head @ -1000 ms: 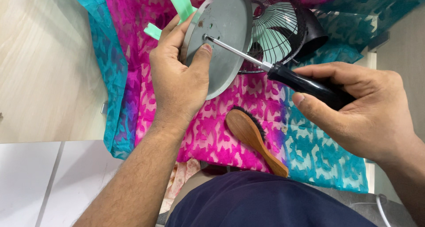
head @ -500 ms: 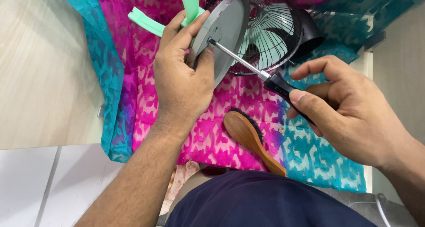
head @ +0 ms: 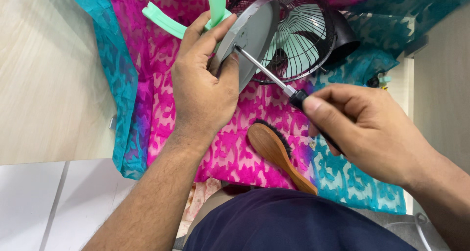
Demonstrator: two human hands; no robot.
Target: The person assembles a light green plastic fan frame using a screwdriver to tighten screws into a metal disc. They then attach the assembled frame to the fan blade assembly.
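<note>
While the left hand [head: 203, 84] grips the round grey metal disc [head: 249, 38] on edge at the far middle to steady it, the right hand [head: 369, 133] clasps a black-handled screwdriver [head: 274, 79], tip on its centre.

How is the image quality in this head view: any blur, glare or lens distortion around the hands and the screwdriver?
Head view: lighting is bright and even, shadows soft. The left hand, grey disc and screwdriver shaft are sharp; the right hand looks slightly soft. A mild sheen on the shaft, no harsh glare. Wide-angle stretch shows at the frame edges.
</note>
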